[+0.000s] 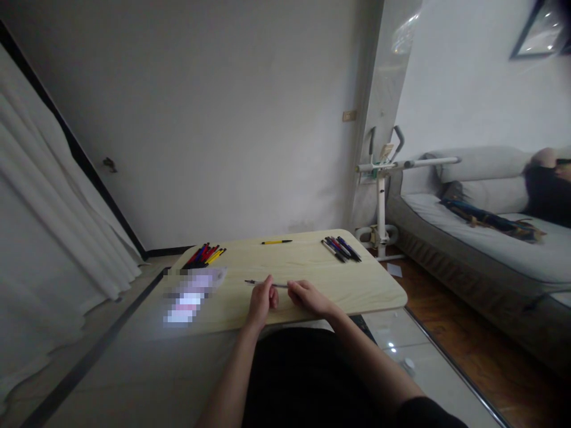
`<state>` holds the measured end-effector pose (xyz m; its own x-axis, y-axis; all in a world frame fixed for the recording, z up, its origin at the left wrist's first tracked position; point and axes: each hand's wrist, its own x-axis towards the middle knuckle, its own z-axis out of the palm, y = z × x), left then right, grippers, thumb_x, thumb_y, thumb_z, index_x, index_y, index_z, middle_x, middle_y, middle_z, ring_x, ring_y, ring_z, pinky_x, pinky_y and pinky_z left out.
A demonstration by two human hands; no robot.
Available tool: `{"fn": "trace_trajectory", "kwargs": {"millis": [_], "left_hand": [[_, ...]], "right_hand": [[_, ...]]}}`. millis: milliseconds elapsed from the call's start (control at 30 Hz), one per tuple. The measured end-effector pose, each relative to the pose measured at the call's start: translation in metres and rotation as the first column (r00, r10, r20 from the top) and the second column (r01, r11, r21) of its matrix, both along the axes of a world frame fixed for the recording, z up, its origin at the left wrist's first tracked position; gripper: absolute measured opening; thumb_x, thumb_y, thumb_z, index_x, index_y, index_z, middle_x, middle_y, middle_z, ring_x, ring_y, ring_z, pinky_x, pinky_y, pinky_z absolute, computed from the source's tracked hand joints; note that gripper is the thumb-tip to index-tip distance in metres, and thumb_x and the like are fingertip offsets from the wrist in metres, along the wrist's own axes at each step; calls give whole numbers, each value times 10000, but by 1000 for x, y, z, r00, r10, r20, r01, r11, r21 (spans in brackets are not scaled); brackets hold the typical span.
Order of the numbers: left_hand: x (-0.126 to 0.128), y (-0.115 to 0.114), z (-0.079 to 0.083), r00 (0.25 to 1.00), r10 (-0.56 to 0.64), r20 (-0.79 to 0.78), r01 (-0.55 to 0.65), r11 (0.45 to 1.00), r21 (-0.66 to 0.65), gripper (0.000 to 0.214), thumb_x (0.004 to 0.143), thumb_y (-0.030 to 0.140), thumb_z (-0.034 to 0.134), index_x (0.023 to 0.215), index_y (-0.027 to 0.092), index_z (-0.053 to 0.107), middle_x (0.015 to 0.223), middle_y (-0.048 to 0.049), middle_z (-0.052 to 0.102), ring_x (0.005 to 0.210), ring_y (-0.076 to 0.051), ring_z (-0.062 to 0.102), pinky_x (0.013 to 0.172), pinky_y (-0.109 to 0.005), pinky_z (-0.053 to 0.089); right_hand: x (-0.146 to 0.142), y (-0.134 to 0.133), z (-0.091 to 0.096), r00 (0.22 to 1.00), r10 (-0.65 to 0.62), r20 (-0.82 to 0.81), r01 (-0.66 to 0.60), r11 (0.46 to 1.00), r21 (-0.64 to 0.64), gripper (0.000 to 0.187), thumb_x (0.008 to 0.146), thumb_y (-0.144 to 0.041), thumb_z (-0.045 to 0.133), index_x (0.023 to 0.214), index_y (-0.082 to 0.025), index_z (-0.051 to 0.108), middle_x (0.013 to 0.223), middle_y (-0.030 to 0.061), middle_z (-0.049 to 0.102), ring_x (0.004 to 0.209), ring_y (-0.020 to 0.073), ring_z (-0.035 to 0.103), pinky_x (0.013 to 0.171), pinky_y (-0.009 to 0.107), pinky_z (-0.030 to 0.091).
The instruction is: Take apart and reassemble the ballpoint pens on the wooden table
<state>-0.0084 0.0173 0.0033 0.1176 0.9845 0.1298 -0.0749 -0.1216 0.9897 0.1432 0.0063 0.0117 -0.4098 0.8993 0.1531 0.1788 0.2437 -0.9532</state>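
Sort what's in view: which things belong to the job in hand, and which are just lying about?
Likely the job's:
pen in left hand and right hand
multicoloured pile, left
pen cluster, right
yellow pen
table

Likely incidental:
exercise machine
sofa
curtain
pixelated item, purpose unclear

Black top [303, 380], black right sleeve [426, 413]

The left hand [264, 300] and right hand [310, 296] hide parts of the pen [281, 286]; pixelation obscures an item [186, 300]; the right edge crops sofa [484, 246], frame [542, 37] and person [545, 191].
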Motion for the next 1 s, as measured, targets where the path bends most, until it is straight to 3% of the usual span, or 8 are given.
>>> {"fn": "trace_trajectory", "kwargs": {"millis": [100,300,600,767,867,933,1000], "left_hand": [[1,-1,2,999,-31,-42,32,999,24,473,775,479,372,407,181,374,341,16,382,347,-84,366,414,-217,295],[1,0,2,998,-63,-27,64,998,16,513,779,462,376,352,189,299,293,30,306,296,-70,308,379,-217,256],[-1,2,-2,999,-34,-20,33,999,-14,517,776,476,375,356,189,286,286,41,267,276,-60,266,350,-212,203],[-1,5,-4,1000,13,-15,-14,1000,-19,507,772,471,392,363,188,293,288,49,250,268,-56,251,342,-216,185],[-1,7,-3,1000,11,19,-11,999,-44,499,762,473,407,367,193,289,287,53,248,260,-57,252,335,-219,180],[-1,7,-3,999,14,35,-12,998,-56,500,758,479,412,366,196,282,286,54,244,258,-60,258,331,-221,182],[-1,7,-4,999,33,37,-32,999,-41,500,759,482,411,369,194,291,291,53,256,266,-62,276,336,-220,201]], "right_hand": [[3,0,-2,1000,10,-16,-10,1000,-25,506,820,-547,274,503,-163,364,451,-51,302,424,64,256,437,212,238],[1,0,-5,1000,10,5,-10,1000,3,473,825,-534,271,541,-166,363,488,-49,310,449,67,263,448,208,251],[-7,-2,-8,955,-171,243,93,948,305,431,870,-436,255,634,-157,484,587,-6,474,565,100,406,545,210,297],[-8,0,-11,860,-328,391,108,866,487,369,883,-380,287,687,-174,522,630,31,544,583,120,467,565,224,289],[-6,3,-10,813,-377,445,54,808,586,323,872,-373,333,719,-172,535,674,56,562,638,144,490,595,240,292],[-5,4,-8,810,-374,452,26,793,609,303,856,-383,371,719,-169,536,700,65,565,674,153,493,617,246,296],[-5,4,-7,832,-353,429,59,823,565,309,847,-402,383,710,-170,533,690,54,561,661,143,486,613,239,302]]}}
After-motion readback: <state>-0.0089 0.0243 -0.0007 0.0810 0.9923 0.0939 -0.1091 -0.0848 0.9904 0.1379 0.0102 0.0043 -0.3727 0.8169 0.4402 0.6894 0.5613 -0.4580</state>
